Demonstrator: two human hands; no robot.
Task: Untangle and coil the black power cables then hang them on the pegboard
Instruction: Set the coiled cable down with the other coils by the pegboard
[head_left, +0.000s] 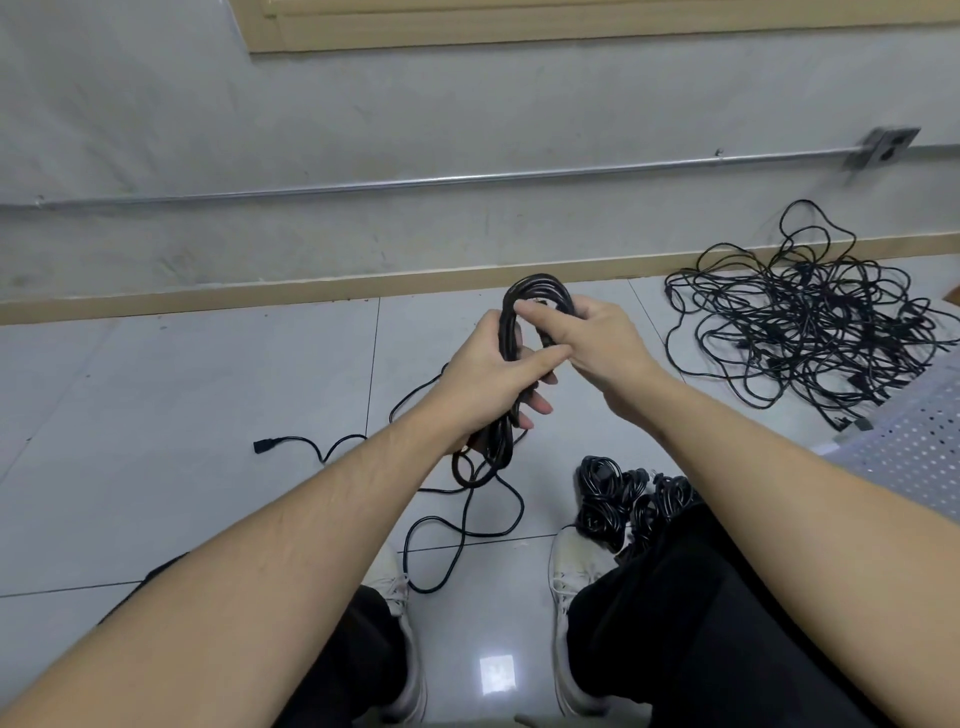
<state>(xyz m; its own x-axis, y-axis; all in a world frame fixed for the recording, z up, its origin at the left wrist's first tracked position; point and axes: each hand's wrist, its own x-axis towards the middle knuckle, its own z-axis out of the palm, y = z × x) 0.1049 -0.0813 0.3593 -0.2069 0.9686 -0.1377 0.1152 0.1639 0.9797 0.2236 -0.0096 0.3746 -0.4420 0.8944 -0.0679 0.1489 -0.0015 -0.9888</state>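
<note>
A black power cable coil (540, 291) stands upright in front of me. My left hand (488, 379) grips its middle, several loops bunched in the fist. My right hand (597, 338) pinches the same coil from the right, near its top. The cable's loose tail (462, 525) hangs below the left hand and loops over the floor, ending in a plug (262, 446) at the left. A large tangle of black cables (810, 322) lies on the floor at the right. Two coiled cable bundles (618, 493) rest by my right knee.
A white perforated pegboard (914, 447) lies at the right edge, beside the tangle. A grey wall with a metal conduit (415, 182) and an outlet box (885, 148) runs behind. My white shoes (571, 566) and black trousers fill the foreground on glossy tiles.
</note>
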